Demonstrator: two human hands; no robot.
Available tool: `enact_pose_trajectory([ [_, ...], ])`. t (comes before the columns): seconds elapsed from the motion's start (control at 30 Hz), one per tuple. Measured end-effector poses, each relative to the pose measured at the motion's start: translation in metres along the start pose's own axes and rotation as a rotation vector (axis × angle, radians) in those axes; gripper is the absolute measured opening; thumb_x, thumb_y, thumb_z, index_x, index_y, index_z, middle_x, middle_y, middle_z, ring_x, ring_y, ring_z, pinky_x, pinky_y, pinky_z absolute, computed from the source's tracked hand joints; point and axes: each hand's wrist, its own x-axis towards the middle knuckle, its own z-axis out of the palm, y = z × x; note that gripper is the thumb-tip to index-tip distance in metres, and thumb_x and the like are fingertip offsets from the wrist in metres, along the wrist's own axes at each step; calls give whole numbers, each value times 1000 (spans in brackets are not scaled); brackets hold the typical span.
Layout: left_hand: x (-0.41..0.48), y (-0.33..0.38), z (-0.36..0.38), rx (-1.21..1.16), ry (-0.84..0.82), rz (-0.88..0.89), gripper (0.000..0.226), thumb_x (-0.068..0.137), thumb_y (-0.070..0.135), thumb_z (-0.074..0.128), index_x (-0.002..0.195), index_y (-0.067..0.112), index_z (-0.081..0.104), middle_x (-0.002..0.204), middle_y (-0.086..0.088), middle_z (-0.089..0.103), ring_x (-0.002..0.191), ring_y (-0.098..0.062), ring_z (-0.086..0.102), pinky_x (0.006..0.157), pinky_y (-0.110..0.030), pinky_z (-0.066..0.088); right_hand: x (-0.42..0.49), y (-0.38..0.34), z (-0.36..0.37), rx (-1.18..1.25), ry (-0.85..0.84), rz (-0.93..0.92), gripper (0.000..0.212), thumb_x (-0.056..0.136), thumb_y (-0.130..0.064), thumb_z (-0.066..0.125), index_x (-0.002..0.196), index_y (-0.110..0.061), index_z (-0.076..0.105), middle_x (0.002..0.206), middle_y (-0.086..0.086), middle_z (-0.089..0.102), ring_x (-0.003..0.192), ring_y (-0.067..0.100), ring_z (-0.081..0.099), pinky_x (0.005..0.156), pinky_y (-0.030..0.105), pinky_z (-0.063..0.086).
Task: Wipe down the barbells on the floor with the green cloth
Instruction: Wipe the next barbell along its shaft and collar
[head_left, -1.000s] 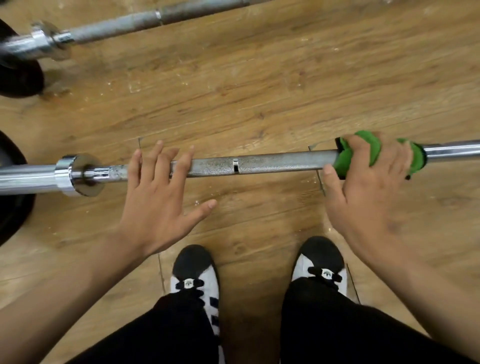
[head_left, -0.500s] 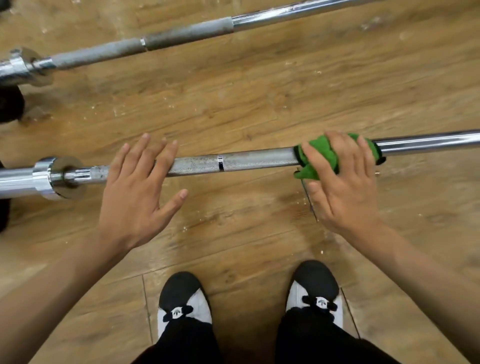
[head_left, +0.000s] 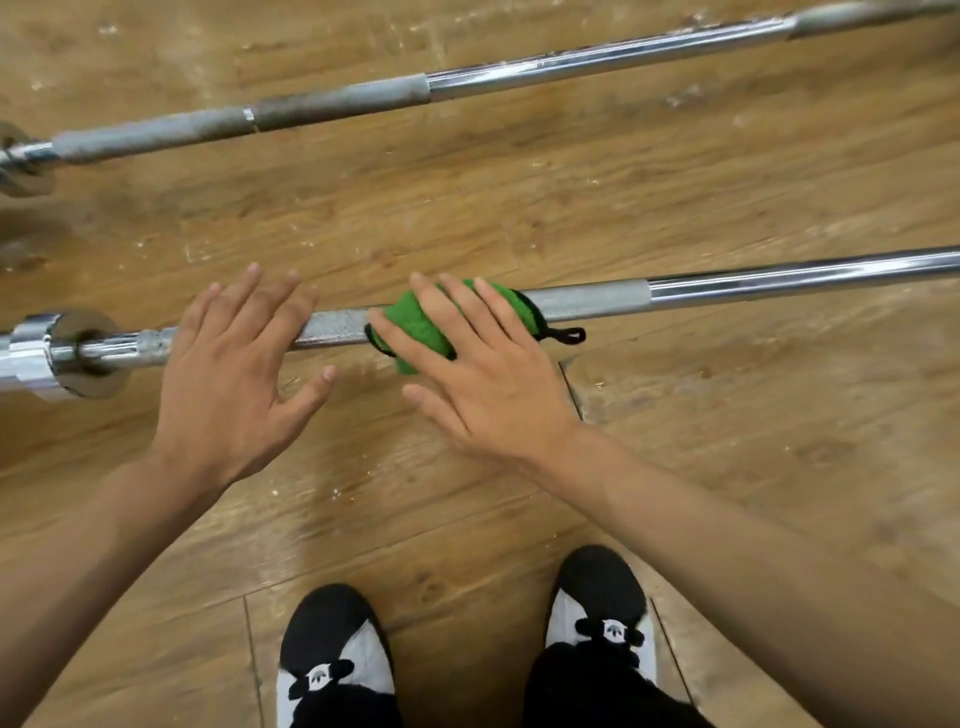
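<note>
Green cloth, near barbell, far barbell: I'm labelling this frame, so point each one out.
Green cloth (head_left: 418, 319), head view, fold showing between the fingers.
Near barbell (head_left: 587, 300), head view, knurled shaft right of the cloth.
Far barbell (head_left: 337, 104), head view, grey knurled section.

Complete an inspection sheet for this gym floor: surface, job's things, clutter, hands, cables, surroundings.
Surface: wooden plank floor, scuffed, with pale specks.
Job's things: green cloth draped over the knurled shaft of the near barbell; far barbell lies beyond, untouched.
Clutter: nothing seen.
Hands: left hand rests flat on the near barbell; right hand presses flat on the green cloth.
Cables: nothing seen.
Surroundings: black-and-white shoes at the bottom edge.
</note>
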Motion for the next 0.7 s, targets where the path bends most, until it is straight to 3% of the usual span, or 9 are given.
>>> enact_pose_trajectory([
  [0.1, 4, -2, -1, -15, -12, 0, 75, 94, 59, 39, 150, 10, 52, 150, -16, 55, 150, -39, 37, 121, -55, 23, -35, 58, -8, -102, 73, 114, 59, 108, -54, 31, 157, -25, 45, 150, 21, 50, 142, 38, 45, 126, 50, 20],
  [0.17, 5, -3, -1, -19, -21, -13, 75, 94, 59, 39, 149, 10, 53, 147, -16, 58, 149, -39, 38, 120, -55, 23, -64, 98, -16, -134, 110, 297, 60, 107, -56, 31, 152, -20, 47, 144, 24, 51, 137, 40, 46, 126, 52, 16],
  [0.27, 7, 1, -1, -14, -19, -43, 74, 95, 61, 38, 145, 11, 56, 142, -15, 62, 148, -40, 40, 120, -57, 24, -90, 150, -33, -121, 170, 646, 65, 108, -56, 22, 142, -11, 54, 135, 28, 51, 128, 45, 45, 119, 62, 26],
  [0.37, 19, 18, -6, -36, -48, -103, 78, 97, 68, 30, 137, 10, 63, 141, -16, 63, 146, -42, 43, 121, -59, 24, -75, 149, -43, -75, 240, 846, 77, 107, -61, 13, 126, -6, 64, 117, 28, 56, 115, 43, 49, 111, 63, 33],
  [0.47, 48, 48, -10, -56, -64, 11, 81, 99, 70, 25, 139, 11, 62, 152, -21, 53, 150, -41, 38, 125, -56, 20, -35, 87, -31, 5, 237, 656, 70, 108, -55, 19, 119, -6, 68, 106, 21, 55, 106, 33, 46, 107, 59, 37],
  [0.57, 83, 74, -4, -99, -140, 204, 85, 99, 71, 18, 153, 14, 50, 165, -21, 36, 156, -36, 28, 128, -52, 20, -11, 40, -18, 74, 219, 524, 64, 106, -53, 25, 124, -10, 69, 112, 18, 59, 111, 33, 49, 115, 57, 32],
  [0.63, 95, 80, 6, -92, -182, 259, 88, 98, 74, 13, 159, 17, 41, 166, -19, 34, 157, -33, 26, 129, -50, 19, -18, 48, -21, 68, 159, 413, 68, 107, -54, 19, 132, -13, 66, 121, 18, 60, 116, 36, 52, 119, 53, 29],
  [0.7, 95, 81, 15, -35, -172, 296, 92, 98, 77, 10, 160, 17, 39, 161, -17, 43, 155, -31, 31, 129, -49, 20, -38, 73, -27, 23, 114, 308, 67, 107, -55, 19, 138, -15, 63, 128, 19, 59, 121, 36, 52, 119, 50, 27],
])
